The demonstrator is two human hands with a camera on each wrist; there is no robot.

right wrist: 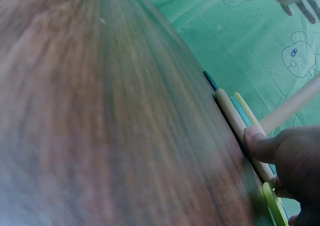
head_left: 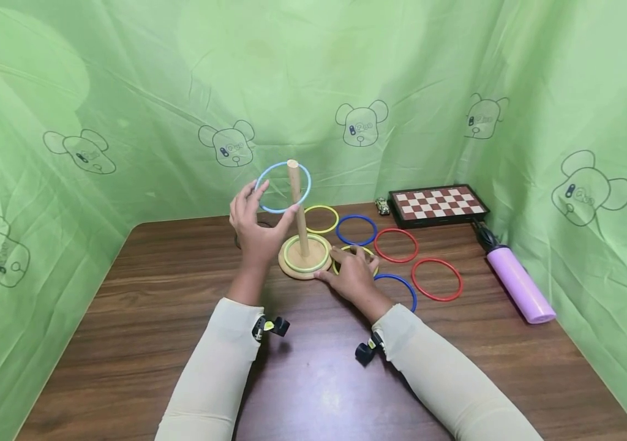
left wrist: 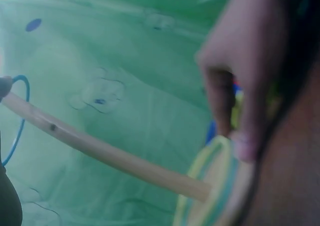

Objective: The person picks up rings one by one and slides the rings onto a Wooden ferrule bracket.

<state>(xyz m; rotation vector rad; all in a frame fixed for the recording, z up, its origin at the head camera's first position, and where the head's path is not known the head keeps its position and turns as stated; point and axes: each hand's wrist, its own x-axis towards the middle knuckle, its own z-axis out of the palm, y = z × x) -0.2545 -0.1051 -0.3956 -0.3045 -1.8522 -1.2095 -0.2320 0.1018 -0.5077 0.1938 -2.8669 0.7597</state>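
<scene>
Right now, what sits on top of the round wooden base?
A yellow ring circles the wooden peg on the wooden base. The right wrist view shows a light-blue ring beneath it. The wood directly under the rings is covered.

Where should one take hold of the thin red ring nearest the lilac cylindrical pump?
Probably pinch the thin red ring by its near rim, from above: it lies flat, its open centre leaves room inside, and nothing touches that edge.
</scene>
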